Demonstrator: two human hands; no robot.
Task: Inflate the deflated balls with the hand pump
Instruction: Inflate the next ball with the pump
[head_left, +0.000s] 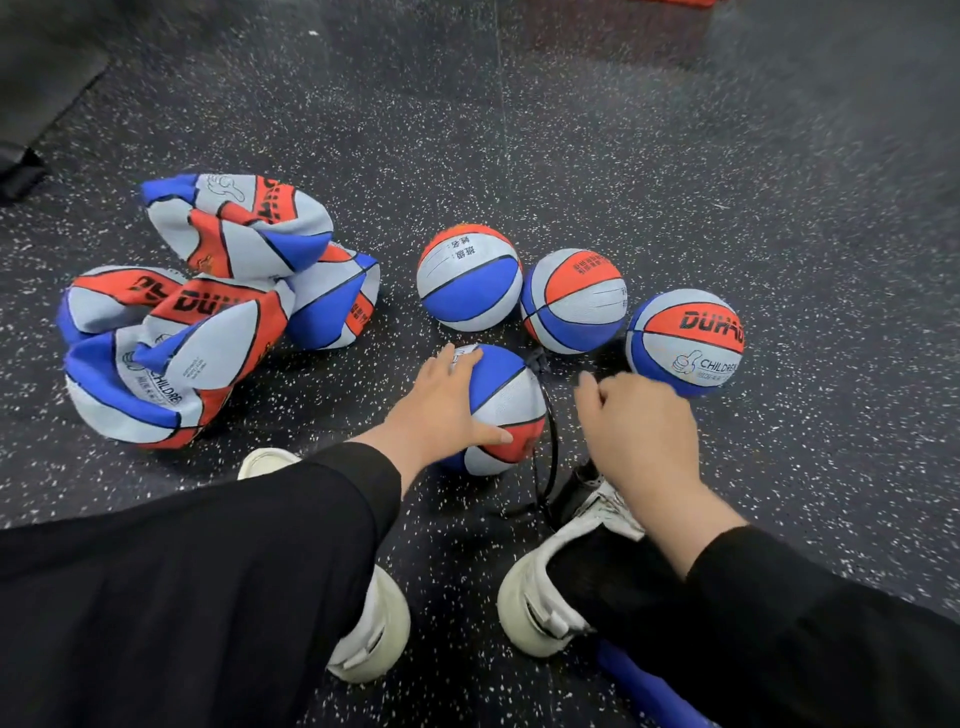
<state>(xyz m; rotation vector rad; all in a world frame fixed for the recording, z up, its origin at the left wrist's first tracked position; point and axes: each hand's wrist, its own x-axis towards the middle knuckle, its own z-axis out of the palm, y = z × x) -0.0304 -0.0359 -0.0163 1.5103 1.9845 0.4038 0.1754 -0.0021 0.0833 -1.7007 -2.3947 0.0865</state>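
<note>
My left hand (447, 410) lies spread over a round red, white and blue ball (511, 405) on the floor, palm and fingers pressing on it. A black hose (551, 447) runs from that ball's right side down to the black end of the hand pump (576, 488), whose blue barrel (644, 686) shows under my right leg. My right hand (641, 436) hovers just right of the ball with fingers curled; nothing shows in it. Three inflated balls (469, 278) (574, 301) (685, 340) sit behind. A heap of flat, crumpled balls (197, 322) lies at the left.
The floor is black speckled rubber matting (675, 182). My white shoes (374, 629) (545, 592) stand close in front of the held ball, the right one beside the pump. A dark object (21, 171) sits at the far left edge.
</note>
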